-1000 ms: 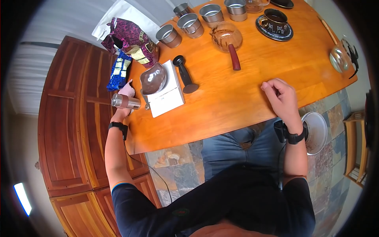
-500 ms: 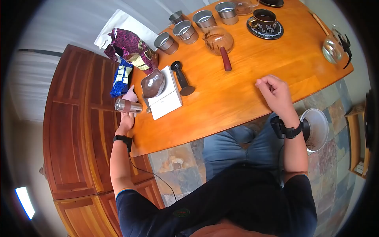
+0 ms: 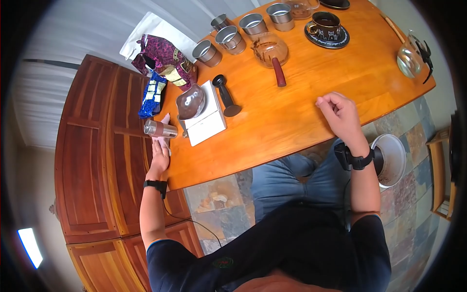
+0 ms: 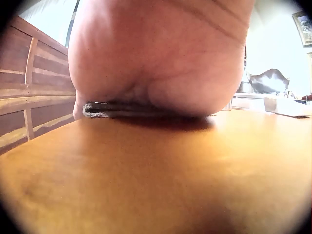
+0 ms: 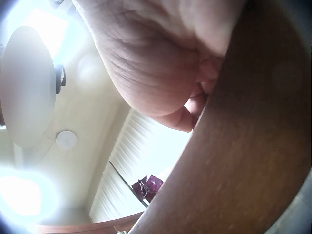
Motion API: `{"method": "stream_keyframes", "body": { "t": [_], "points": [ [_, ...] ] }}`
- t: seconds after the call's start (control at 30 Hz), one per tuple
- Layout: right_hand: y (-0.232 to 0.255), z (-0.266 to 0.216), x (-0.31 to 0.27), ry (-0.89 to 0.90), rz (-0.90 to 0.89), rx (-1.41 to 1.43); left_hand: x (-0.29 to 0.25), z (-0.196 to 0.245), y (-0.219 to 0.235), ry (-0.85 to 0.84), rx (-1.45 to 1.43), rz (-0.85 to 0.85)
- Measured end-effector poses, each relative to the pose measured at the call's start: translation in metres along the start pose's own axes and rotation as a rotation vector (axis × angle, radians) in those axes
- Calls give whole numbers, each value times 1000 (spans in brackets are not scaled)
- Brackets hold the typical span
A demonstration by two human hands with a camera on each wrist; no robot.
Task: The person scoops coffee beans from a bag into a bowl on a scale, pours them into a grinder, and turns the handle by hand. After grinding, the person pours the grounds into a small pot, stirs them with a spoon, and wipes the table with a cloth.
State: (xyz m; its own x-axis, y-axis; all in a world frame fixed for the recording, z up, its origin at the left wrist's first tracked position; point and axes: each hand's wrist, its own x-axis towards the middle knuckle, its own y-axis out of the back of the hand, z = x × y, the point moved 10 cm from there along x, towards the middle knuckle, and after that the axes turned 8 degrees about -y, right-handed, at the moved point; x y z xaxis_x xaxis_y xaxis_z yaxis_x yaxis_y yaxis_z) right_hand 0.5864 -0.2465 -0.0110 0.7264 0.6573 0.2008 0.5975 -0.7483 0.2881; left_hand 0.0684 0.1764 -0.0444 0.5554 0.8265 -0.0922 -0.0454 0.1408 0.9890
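Note:
My left hand (image 3: 159, 159) lies flat, fingers extended, on a folded cloth (image 3: 166, 119) by the table's left edge. In the left wrist view the cloth's grey folded edge (image 4: 97, 110) shows beneath the heel of the palm. A steel hand coffee grinder (image 3: 160, 129) with a brown band overlaps the fingers in the head view, hiding part of them. Over at the near right edge of the table, my right hand (image 3: 339, 115) rests with loosely curled fingers and holds nothing.
Right of the grinder, a glossy dark bowl (image 3: 191, 102) sits on a white scale (image 3: 206, 121), beside a black scoop (image 3: 226, 96). Coffee bags (image 3: 168, 63), several metal cups (image 3: 229, 40), a red-handled glass pan (image 3: 270, 48) and a black cup (image 3: 326, 27) stand farther back.
My left hand has slid toward me along the table's left edge, and its fingers now lie straighter on the cloth. The right hand stays in place. The head view has shifted slightly.

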Motion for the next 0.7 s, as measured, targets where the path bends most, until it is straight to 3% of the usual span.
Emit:
{"method": "stream_keyframes", "body": {
  "t": [0.3,0.7],
  "points": [
    [-2,-11,-4,37,8,-65,-71,19,-4,11,34,85],
    [-2,-17,-6,66,27,-113,-135,48,-12,154,48,131]
  ]
}}
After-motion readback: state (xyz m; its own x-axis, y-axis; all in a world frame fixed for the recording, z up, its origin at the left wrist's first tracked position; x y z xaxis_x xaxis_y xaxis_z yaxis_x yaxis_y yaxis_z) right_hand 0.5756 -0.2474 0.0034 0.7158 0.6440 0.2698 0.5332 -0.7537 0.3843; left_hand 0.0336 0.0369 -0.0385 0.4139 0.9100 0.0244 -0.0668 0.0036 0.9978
